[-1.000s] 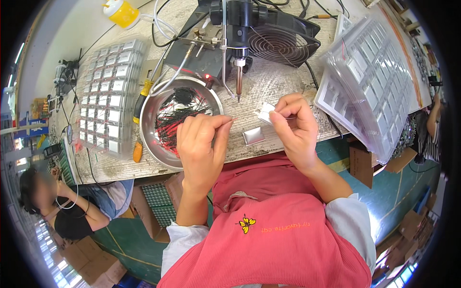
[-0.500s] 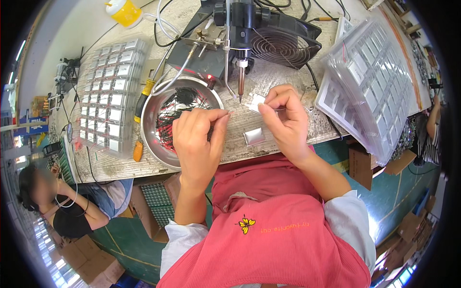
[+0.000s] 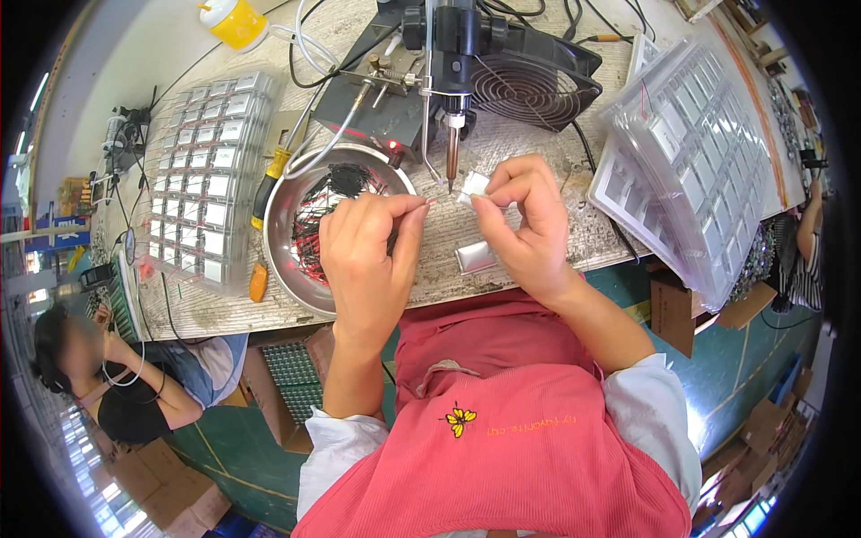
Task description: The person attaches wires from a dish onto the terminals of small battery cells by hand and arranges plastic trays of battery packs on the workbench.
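Between the fingertips of my left hand (image 3: 366, 255) a thin wire end is pinched, its tip barely visible. My right hand (image 3: 529, 220) grips a small flat silver-white pouch cell (image 3: 474, 186) by its edge, tilted, close to the tip of an upright soldering iron (image 3: 453, 157). A thin metal feed tube (image 3: 432, 166) ends beside the iron's tip. On the bench below my right hand lies a second silver pouch cell (image 3: 476, 257). Left of my left hand, partly covered by it, stands a metal bowl (image 3: 276, 255) of red and black wires (image 3: 345, 184).
Clear trays of cells stand at left (image 3: 215, 188) and, stacked, at right (image 3: 708, 152). A black fan (image 3: 529, 90) sits behind the iron. A yellow-black screwdriver (image 3: 267, 190) lies by the bowl. Another person (image 3: 134, 386) sits at lower left.
My right hand has shifted slightly left, and the pouch cell in it has turned to a steeper tilt beside the iron's tip. My left hand has barely moved.
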### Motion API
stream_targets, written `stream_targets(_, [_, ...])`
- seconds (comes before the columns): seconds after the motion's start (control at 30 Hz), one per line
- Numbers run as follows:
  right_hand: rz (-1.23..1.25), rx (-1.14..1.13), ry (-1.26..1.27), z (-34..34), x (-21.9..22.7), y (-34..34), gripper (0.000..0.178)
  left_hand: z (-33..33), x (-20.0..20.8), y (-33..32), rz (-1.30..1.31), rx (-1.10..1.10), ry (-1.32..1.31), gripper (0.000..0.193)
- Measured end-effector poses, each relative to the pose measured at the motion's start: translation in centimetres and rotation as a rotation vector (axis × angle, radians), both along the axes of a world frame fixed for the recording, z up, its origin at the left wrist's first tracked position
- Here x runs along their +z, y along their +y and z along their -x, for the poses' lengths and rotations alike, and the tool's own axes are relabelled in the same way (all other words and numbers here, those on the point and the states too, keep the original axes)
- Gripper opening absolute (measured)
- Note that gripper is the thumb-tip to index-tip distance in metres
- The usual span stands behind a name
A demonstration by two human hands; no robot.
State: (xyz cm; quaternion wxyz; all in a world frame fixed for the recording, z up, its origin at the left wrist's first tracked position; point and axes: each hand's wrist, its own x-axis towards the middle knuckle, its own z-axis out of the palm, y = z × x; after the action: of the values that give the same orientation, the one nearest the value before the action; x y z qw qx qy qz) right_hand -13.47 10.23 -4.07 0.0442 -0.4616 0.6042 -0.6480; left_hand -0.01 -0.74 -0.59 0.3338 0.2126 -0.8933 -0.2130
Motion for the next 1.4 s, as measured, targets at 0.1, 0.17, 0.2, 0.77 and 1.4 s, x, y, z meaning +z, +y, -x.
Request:
stream_targets(0.1, [-0.010, 0.005, 0.077, 0.0, 0.2, 0.0, 0.019, 0.1, 0.0, 0.0, -0.004, 0.003, 0.002, 0.008])
stream_targets(0.17, [-0.001, -0.007, 0.111, 0.0, 0.2, 0.0, 0.020, 0.2, 0.0, -0.1, -0.007, 0.000, 0.002, 0.008])
stream_targets(0.2, [0.001, -0.020, 0.138, 0.0, 0.2, 0.0, 0.020, 0.2, 0.0, -0.1, -0.006, 0.002, 0.004, 0.008])
stream_targets(0.77, [0.041, -0.043, 0.271, 0.2, 0.4, 0.0, 0.021, 0.9, 0.0, 0.0, 0.006, -0.008, 0.025, 0.007])
stream_targets(1.4, [0.036, -0.025, 0.266, 0.1, 0.0, 0.1, 0.022, 0.9, -0.2, 0.1, 0.011, -0.014, -0.012, 0.006])
